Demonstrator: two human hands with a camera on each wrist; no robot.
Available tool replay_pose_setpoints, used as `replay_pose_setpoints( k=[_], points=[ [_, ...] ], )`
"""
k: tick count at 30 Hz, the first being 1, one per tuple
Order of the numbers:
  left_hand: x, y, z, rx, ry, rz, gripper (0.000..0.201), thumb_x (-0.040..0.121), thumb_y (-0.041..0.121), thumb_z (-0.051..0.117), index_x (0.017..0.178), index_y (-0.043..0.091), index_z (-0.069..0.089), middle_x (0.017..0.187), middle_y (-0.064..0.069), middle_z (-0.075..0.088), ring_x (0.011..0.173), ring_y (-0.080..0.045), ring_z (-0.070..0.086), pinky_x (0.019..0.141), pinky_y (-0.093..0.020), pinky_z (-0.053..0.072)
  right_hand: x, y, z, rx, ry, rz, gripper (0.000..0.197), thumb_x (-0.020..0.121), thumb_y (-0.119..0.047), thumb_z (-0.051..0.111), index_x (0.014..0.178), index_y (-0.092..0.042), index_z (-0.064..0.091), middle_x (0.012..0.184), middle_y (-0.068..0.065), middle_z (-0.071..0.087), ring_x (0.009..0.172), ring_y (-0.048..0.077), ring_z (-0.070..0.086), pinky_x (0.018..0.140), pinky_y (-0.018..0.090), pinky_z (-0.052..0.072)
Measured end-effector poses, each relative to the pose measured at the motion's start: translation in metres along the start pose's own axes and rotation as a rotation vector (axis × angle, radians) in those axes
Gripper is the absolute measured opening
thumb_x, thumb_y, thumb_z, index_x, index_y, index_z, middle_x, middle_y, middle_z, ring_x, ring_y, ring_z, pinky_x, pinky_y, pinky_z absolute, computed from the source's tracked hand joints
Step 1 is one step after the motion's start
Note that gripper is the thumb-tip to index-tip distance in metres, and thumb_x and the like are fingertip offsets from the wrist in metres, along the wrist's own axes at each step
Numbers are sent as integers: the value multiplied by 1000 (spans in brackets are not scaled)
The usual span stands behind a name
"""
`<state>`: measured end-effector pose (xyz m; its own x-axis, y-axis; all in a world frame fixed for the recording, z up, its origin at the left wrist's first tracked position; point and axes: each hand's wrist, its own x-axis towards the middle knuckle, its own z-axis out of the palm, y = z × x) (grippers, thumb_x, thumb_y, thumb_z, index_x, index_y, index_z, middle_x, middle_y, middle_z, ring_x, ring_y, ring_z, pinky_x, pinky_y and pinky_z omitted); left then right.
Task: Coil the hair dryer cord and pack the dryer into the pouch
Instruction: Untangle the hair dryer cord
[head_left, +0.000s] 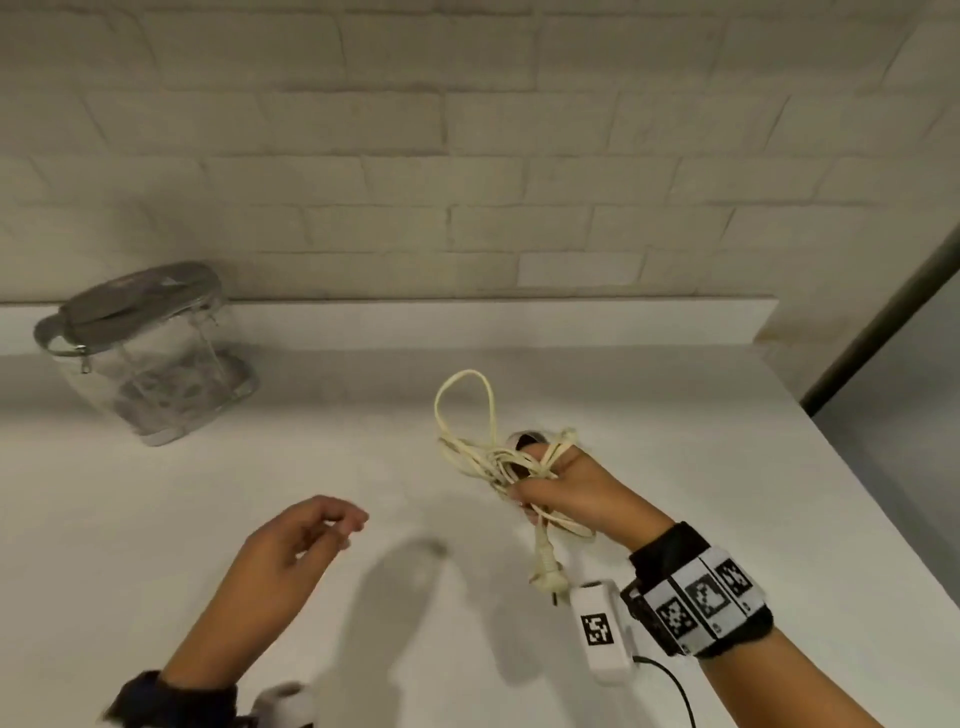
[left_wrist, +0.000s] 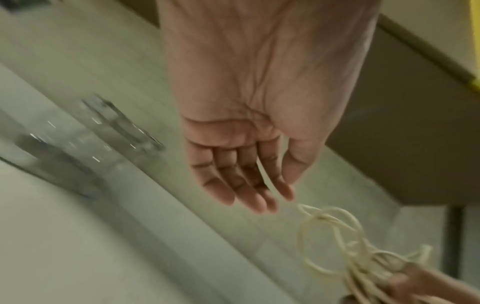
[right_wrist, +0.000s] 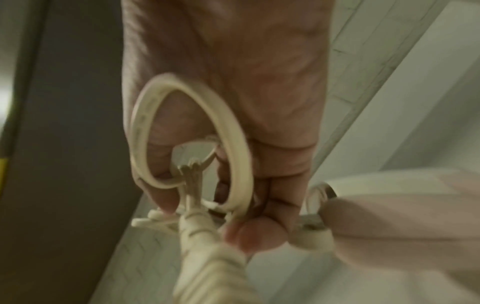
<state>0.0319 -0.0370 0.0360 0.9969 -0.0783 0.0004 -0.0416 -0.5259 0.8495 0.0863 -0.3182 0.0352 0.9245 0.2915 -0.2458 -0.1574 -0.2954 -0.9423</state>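
Note:
My right hand grips a bundle of cream cord above the white counter, fingers curled round the loops. One long loop sticks up toward the wall. The plug dangles below the hand. A small part of the white hair dryer shows behind the cord; in the right wrist view its blurred white body lies right of my fingers, and the plug hangs in front. My left hand hovers empty left of the bundle, fingers relaxed. The clear pouch with a grey zip top stands far left.
The white counter runs to a raised ledge under a pale brick wall. Its right edge drops off beside a dark frame. The pouch appears blurred in the left wrist view, with the cord at lower right.

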Motion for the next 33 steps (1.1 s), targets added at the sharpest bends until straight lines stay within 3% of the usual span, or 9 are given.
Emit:
replay_pose_setpoints(
  k=[3,6,9,14,18,21,24,27,33],
  points=[
    [26,32,7,-210,-12,90,8,79,35,64,88,37,64,98,16,67,85,1,62,75,-12,44,-7,-28,21,60,-69,-62,18,74,-16,65,88,-5,68,82,22,68,65,20,60,62,30,48],
    [45,42,14,-366,-185,46,60,60,59,72,110,33,51,114,10,62,96,1,63,83,-20,48,-7,-49,36,149,-80,-120,13,83,-16,61,89,-8,69,70,8,70,59,15,62,55,22,47],
    [50,46,23,-492,-293,32,66,65,49,75,118,23,47,109,0,64,80,-6,68,77,-23,51,1,-57,47,169,-105,-117,33,83,-36,56,98,-9,69,79,20,69,65,25,60,55,28,46],
    [61,44,26,-623,-90,-69,37,71,36,72,100,14,63,109,-14,65,82,-18,71,69,-30,56,22,-54,58,263,-144,-30,77,72,-74,49,104,-6,66,84,20,64,63,24,59,64,32,50],
    [65,40,28,-685,-19,-127,36,75,27,71,103,6,62,88,-6,67,77,-17,70,65,-30,58,31,-49,53,514,-308,19,89,71,-76,35,124,-7,56,97,20,66,69,25,66,65,34,57],
    [67,38,31,-698,38,-149,29,78,27,69,100,8,63,88,-4,67,80,-19,69,60,-29,57,32,-47,45,441,-321,34,81,73,-76,32,125,-19,55,110,20,66,86,35,66,75,38,56],
    [69,35,30,-709,101,-192,26,79,32,66,96,12,65,95,-11,67,89,-24,67,63,-33,59,31,-47,37,206,-232,32,64,78,-64,47,126,-21,50,120,13,64,86,29,67,77,40,57],
    [73,34,28,-701,119,-212,31,80,37,64,97,11,65,98,-20,67,87,-28,67,68,-38,60,28,-42,29,51,-194,30,55,76,-27,73,125,-20,48,118,5,62,83,20,68,80,40,57],
    [72,38,32,-698,54,-214,36,82,40,60,101,10,64,92,-14,66,74,-16,67,67,-36,59,25,-32,34,3,-167,-38,44,70,1,75,111,-9,61,91,13,68,86,24,68,85,43,56]
  ],
)
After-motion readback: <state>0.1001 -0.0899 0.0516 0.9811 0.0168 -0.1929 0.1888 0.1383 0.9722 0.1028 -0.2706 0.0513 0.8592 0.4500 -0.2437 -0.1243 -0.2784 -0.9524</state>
